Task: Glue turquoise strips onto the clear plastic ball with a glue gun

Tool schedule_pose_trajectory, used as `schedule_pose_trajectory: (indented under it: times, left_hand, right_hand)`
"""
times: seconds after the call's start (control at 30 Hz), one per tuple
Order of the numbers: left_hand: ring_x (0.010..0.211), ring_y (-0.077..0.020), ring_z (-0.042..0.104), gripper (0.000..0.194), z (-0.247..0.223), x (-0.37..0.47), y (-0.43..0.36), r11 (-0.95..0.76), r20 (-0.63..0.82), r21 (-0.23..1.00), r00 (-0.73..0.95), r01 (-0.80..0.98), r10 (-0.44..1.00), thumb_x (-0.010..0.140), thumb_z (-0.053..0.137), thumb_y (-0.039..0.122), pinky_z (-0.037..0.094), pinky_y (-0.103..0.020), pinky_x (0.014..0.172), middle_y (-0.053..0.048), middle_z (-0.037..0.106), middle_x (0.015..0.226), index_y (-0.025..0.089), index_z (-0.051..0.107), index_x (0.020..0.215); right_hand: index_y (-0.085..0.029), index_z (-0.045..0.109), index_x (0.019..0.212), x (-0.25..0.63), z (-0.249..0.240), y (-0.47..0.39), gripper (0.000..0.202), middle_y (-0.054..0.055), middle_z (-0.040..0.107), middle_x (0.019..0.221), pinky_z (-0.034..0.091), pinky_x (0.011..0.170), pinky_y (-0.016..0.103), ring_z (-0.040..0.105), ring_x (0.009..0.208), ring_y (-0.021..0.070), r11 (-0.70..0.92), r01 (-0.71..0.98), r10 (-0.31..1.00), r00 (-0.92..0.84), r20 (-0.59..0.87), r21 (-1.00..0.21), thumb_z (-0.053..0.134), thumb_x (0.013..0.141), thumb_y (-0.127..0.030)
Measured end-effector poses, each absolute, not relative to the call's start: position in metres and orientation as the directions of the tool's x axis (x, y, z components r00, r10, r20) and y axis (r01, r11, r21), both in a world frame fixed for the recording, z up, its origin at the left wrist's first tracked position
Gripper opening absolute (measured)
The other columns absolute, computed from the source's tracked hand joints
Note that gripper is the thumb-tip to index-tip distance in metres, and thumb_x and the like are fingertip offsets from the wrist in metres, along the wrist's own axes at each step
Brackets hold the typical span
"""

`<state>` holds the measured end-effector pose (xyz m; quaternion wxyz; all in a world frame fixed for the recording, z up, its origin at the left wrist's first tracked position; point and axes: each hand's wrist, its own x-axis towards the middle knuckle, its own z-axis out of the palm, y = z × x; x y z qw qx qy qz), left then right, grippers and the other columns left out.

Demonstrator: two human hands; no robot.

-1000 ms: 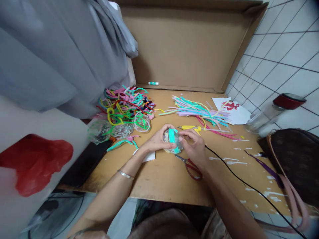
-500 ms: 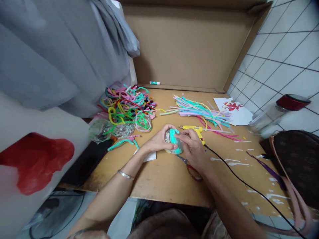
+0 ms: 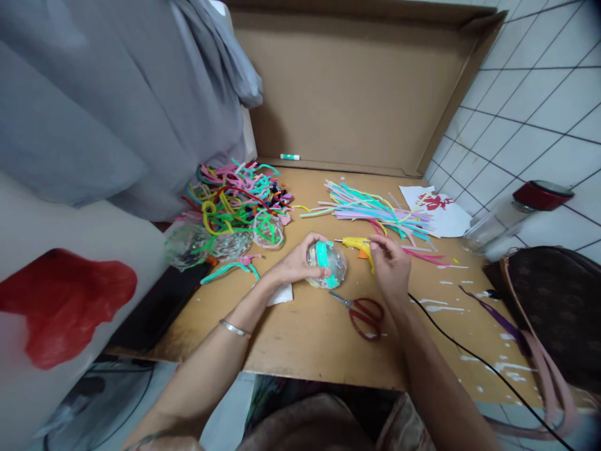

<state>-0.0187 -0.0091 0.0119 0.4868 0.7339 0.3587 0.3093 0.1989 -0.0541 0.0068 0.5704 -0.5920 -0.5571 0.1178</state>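
My left hand (image 3: 303, 260) is wrapped round a clear, round container (image 3: 337, 266) with a turquoise band across it, thumb on the near side. To its right, my right hand (image 3: 390, 263) is closed at the yellow glue gun (image 3: 354, 242), with fingers at its rear end; the gun's metal nozzle points left toward the container. Part of the gun's handle is hidden behind the hand. Red-handled scissors (image 3: 364, 313) lie on the table just below, blades pointing to the upper left.
Tangled pipe cleaners (image 3: 235, 200) and clear round containers (image 3: 185, 244) lie at the left. Straight pipe cleaners (image 3: 375, 210) are behind the gun. A bottle (image 3: 511, 216), a brown bag (image 3: 554, 307) and a black cord (image 3: 462, 344) are at the right. A cardboard panel (image 3: 347, 94) stands behind.
My right hand has left the turquoise band and moved right to the glue gun. More of the container and the scissors' handles now shows. My left hand keeps its hold.
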Motion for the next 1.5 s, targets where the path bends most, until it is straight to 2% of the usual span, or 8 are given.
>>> schedule_pose_trajectory:
  times: [0.1, 0.27, 0.4, 0.53, 0.73, 1.03, 1.23, 1.5]
  left_hand:
    - [0.087, -0.0166, 0.048, 0.069, 0.012, -0.020, -0.008, -0.260, 0.106, 0.941, 0.543, 0.215, 0.833, 0.058, 0.078, 0.041, 0.043, -0.027, 0.079, -0.001, 0.050, 0.100, 0.018, 0.046, 0.114]
    - [0.089, -0.0178, 0.048, 0.069, 0.011, -0.018, -0.009, -0.258, 0.092, 0.935, 0.537, 0.243, 0.839, 0.058, 0.077, 0.042, 0.043, -0.027, 0.078, -0.001, 0.050, 0.098, 0.019, 0.045, 0.115]
    - [0.089, -0.0180, 0.050, 0.069, 0.012, -0.017, -0.010, -0.281, 0.106, 0.926, 0.538, 0.254, 0.836, 0.058, 0.077, 0.041, 0.044, -0.028, 0.079, -0.001, 0.052, 0.098, 0.019, 0.046, 0.115]
    - [0.090, -0.0182, 0.049, 0.068, 0.013, -0.016, -0.011, -0.278, 0.114, 0.934, 0.551, 0.225, 0.827, 0.056, 0.077, 0.040, 0.043, -0.028, 0.080, -0.001, 0.052, 0.097, 0.019, 0.046, 0.113]
    - [0.085, -0.0161, 0.048, 0.069, 0.011, -0.016, -0.010, -0.248, 0.099, 0.947, 0.552, 0.202, 0.828, 0.057, 0.077, 0.039, 0.042, -0.027, 0.078, 0.000, 0.049, 0.096, 0.019, 0.044, 0.113]
    - [0.080, -0.0134, 0.049, 0.066, 0.010, -0.017, -0.007, -0.248, 0.125, 0.955, 0.540, 0.161, 0.832, 0.058, 0.079, 0.039, 0.043, -0.024, 0.072, 0.002, 0.050, 0.091, 0.020, 0.047, 0.112]
    - [0.076, -0.0129, 0.049, 0.068, 0.008, -0.019, -0.006, -0.210, 0.099, 0.966, 0.530, 0.153, 0.842, 0.058, 0.079, 0.039, 0.042, -0.024, 0.069, 0.003, 0.051, 0.086, 0.019, 0.046, 0.113]
    - [0.081, -0.0147, 0.048, 0.067, 0.007, -0.020, -0.004, -0.248, 0.122, 0.954, 0.545, 0.165, 0.830, 0.060, 0.078, 0.042, 0.041, -0.025, 0.074, 0.001, 0.049, 0.093, 0.020, 0.045, 0.114]
  right_hand:
    - [-0.012, 0.066, 0.103, 0.218, 0.000, -0.046, 0.038, 0.012, 0.069, 0.093, 0.051, 0.076, 0.036, 0.063, 0.078, 0.0204, 0.055, 0.621, 0.830, 0.407, 0.382, -0.782, 0.047, 0.086, -0.040]
    - [-0.009, 0.066, 0.101, 0.216, -0.003, -0.038, 0.051, 0.021, 0.068, 0.098, 0.049, 0.079, 0.040, 0.066, 0.093, 0.0304, -0.280, 0.884, 0.901, 0.377, 0.215, -0.374, 0.042, 0.090, -0.053]
    - [-0.003, 0.063, 0.108, 0.199, -0.004, -0.026, 0.069, 0.027, 0.066, 0.101, 0.050, 0.075, 0.040, 0.067, 0.093, 0.0350, -0.380, 0.905, 0.901, 0.409, 0.142, -0.191, 0.046, 0.085, -0.066]
    - [-0.001, 0.061, 0.111, 0.192, -0.006, -0.016, 0.066, 0.028, 0.066, 0.102, 0.051, 0.073, 0.041, 0.067, 0.093, 0.0355, -0.423, 0.895, 0.881, 0.443, 0.167, -0.143, 0.058, 0.079, -0.059]
    - [-0.007, 0.064, 0.107, 0.201, -0.008, -0.019, 0.054, 0.024, 0.069, 0.101, 0.050, 0.071, 0.037, 0.068, 0.092, 0.0329, -0.456, 0.854, 0.858, 0.497, 0.132, -0.251, 0.058, 0.078, -0.052]
    - [-0.012, 0.066, 0.092, 0.246, 0.026, -0.022, 0.061, 0.011, 0.068, 0.078, 0.042, 0.059, 0.033, 0.058, 0.067, 0.0242, -0.298, 0.676, 0.758, 0.597, 0.264, -0.674, 0.065, 0.056, -0.062]
    - [-0.014, 0.062, 0.099, 0.227, 0.049, -0.015, 0.057, 0.013, 0.067, 0.096, 0.043, 0.070, 0.036, 0.058, 0.080, 0.0254, -0.259, 0.647, 0.656, 0.663, 0.361, -0.717, 0.066, 0.054, -0.049]
    - [-0.021, 0.053, 0.072, 0.222, 0.030, -0.029, 0.029, 0.000, 0.052, 0.063, 0.034, 0.059, 0.031, 0.042, 0.060, 0.0167, -0.187, 0.726, 0.770, 0.526, 0.360, -0.662, 0.056, 0.056, -0.046]
